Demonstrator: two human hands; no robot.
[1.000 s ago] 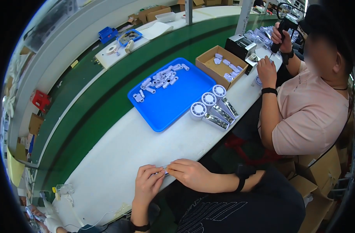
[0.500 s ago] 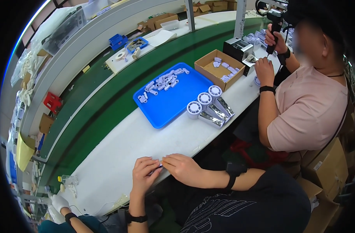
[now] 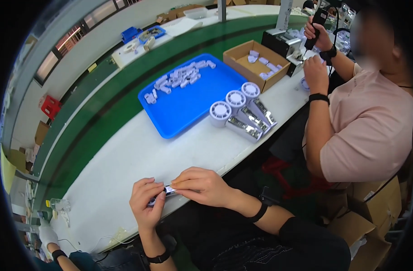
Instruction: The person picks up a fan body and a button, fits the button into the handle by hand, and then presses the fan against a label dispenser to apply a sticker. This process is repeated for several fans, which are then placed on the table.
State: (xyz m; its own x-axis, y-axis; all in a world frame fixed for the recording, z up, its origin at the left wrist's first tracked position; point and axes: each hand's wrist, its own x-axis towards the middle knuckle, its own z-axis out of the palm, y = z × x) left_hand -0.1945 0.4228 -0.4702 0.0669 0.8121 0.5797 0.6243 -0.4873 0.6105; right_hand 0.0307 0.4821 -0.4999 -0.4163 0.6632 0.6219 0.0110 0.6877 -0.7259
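Above the front edge of the white table, my left hand (image 3: 146,202) has its fingers closed round a small white and dark plastic piece (image 3: 170,189). The fingertips of my right hand (image 3: 201,186) pinch the piece's other end. Fingers cover most of it, so its exact kind does not show. Farther off stand three white handheld fans (image 3: 221,111) in a row, round heads with slotted grilles, their handles uncovered to show circuit boards. Behind them a blue tray (image 3: 175,128) holds many small white plastic parts (image 3: 181,77) along its far side.
An open cardboard box (image 3: 256,65) with white parts adjoins the tray. To the right a co-worker in a pink shirt (image 3: 360,131) holds a black electric screwdriver (image 3: 316,28). A gloved hand (image 3: 48,235) and a clear bottle (image 3: 59,204) are at left. A green conveyor belt (image 3: 107,97) runs behind.
My view has shifted, so the table things sit elsewhere in the picture. My hands have drawn slightly apart, and more of the small piece shows between them.
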